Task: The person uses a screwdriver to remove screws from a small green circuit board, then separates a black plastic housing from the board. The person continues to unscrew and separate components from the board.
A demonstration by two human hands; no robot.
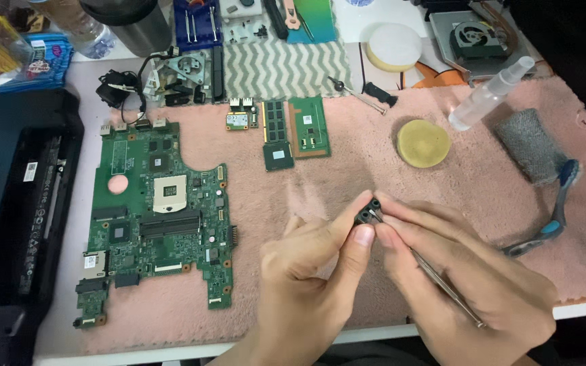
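My left hand [313, 271] pinches a small black connector part [367, 211] between thumb and forefinger above the pink mat [388, 169]. My right hand [469, 271] grips thin metal tweezers [442, 281], whose tip touches the black part. A large green motherboard [157, 217] lies flat on the mat to the left of both hands.
Small green boards [308, 127], a memory stick [274, 122] and a chip [278, 156] lie beyond the hands. A yellow round sponge [423, 143], a clear spray bottle [486, 98], a grey cloth [532, 146] and a blue-handled toothbrush [554, 210] sit right. A black laptop shell [15, 203] lies far left.
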